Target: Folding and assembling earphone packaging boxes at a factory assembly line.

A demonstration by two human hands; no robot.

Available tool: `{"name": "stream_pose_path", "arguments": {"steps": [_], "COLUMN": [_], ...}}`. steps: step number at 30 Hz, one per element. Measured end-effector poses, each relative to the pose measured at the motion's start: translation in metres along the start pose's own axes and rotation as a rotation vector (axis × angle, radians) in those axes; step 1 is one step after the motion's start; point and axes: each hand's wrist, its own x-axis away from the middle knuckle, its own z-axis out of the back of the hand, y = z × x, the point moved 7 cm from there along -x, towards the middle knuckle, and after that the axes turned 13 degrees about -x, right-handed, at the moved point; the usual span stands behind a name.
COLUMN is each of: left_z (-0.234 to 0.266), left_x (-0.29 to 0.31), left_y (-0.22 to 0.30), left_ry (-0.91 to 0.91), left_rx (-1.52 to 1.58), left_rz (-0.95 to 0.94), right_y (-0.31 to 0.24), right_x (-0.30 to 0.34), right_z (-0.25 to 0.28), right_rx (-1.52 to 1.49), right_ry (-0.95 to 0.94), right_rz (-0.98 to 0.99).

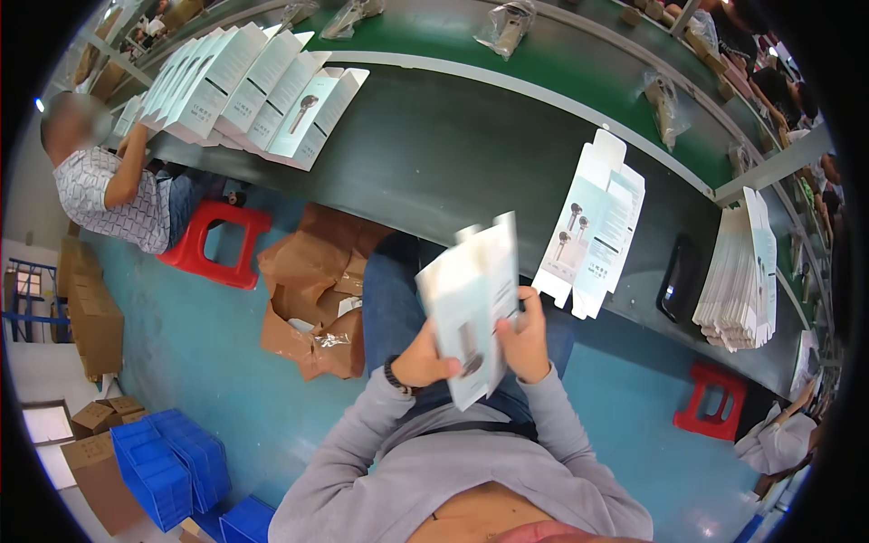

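Above my lap, between both hands, a white printed carton point(469, 308) is partly opened up and slightly blurred. My left hand point(422, 360) is closed on its left lower side, thumb across the front panel. With fingers bent round the right edge, my right hand point(525, 337) grips the same carton. Close by on the dark bench lies a flattened carton point(593, 226) with its flaps spread out. Far left on the bench stands a row of formed cartons point(262, 90), each printed with a picture of a handheld device.
A stack of flat cartons point(740, 271) sits at the bench's right end beside a black phone-like object point(677, 279). Beyond the ledge, bagged devices point(507, 27) lie on a green conveyor point(425, 34). An open brown paper bag point(312, 299), red stools point(217, 244) and blue crates point(172, 462) occupy the floor. Another person point(118, 181) sits left.
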Motion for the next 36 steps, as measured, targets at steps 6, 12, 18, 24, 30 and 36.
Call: {"name": "stream_pose_path", "arguments": {"steps": [6,12,18,24,30,36], "left_z": [0.007,-0.028,-0.028,-0.034,-0.031,-0.024], "left_x": [0.002,0.002,0.007,-0.002,0.001,0.011], "left_y": [0.001,0.014,0.052,0.041,0.026,0.030], "left_ry": [0.092,0.081,-0.050,-0.112,0.061,0.407], "left_rx": [-0.200,-1.188,-1.301,-1.410,-1.109,-0.657], "left_rz": [-0.036,-0.334,-0.585,-0.404,-0.391,-0.602], "right_y": [-0.014,-0.023,-0.024,-0.026,-0.034,-0.032], "right_x": [-0.002,0.011,0.004,0.010,0.014,0.015], "right_z": [-0.001,-0.020,-0.019,-0.017,-0.023,-0.033], "right_rx": [0.398,0.006,0.030,0.182,0.201,-0.062], "right_ry": [-0.097,-0.020,-0.184,-0.155,-0.188,-0.214], "right_rz": [0.099,0.061,-0.042,0.042,0.248,0.284]}}
